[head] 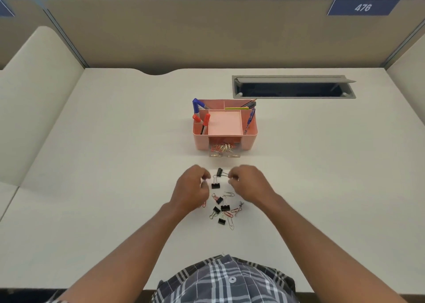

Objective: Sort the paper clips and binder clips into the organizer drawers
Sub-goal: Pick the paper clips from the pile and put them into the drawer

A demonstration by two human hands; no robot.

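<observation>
A pink desk organizer [249,139] stands at the middle of the desk. Its clear drawer [222,150] is pulled out at the front and holds several gold and red paper clips. Black binder clips [221,207] and loose paper clips [230,222] lie scattered in front of me. My left hand [192,187] hovers with curled fingers just left of one binder clip [215,185], thumb and forefinger slightly apart. My right hand [249,183] pinches the wire handle of another binder clip [219,172], the one farthest from me.
Red and blue markers [196,109], pens and a pencil stand in the organizer's upper compartments. A grey cable hatch [294,87] lies open at the back right of the desk. Beige partition walls close off the back and both sides.
</observation>
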